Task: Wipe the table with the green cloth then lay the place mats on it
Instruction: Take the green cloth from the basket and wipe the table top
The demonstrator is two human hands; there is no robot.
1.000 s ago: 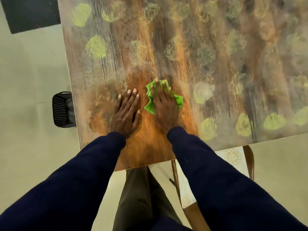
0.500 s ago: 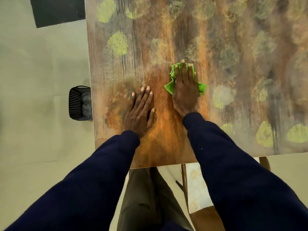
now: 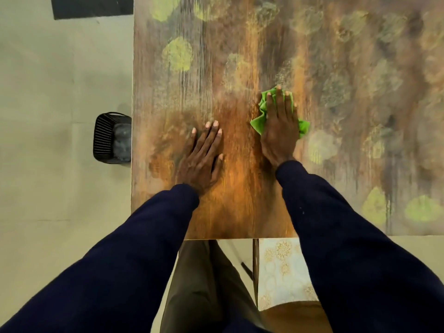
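A brown table with mottled green and grey blotches fills most of the view. My right hand presses flat on a crumpled green cloth, fingers straight and pointing away from me; the cloth shows at both sides of the palm and past the fingertips. My left hand rests flat on the bare table to the left of the cloth, fingers straight. A pale place mat with gold floral print lies on a chair seat just below the table's near edge, partly hidden by my right sleeve.
A black slatted bin stands on the pale floor against the table's left edge. A dark mat lies on the floor at the far left. The wooden chair sits right of my legs under the near edge.
My right hand has pushed the green cloth away from me and to the right across the table. My left hand has stayed flat in about the same spot.
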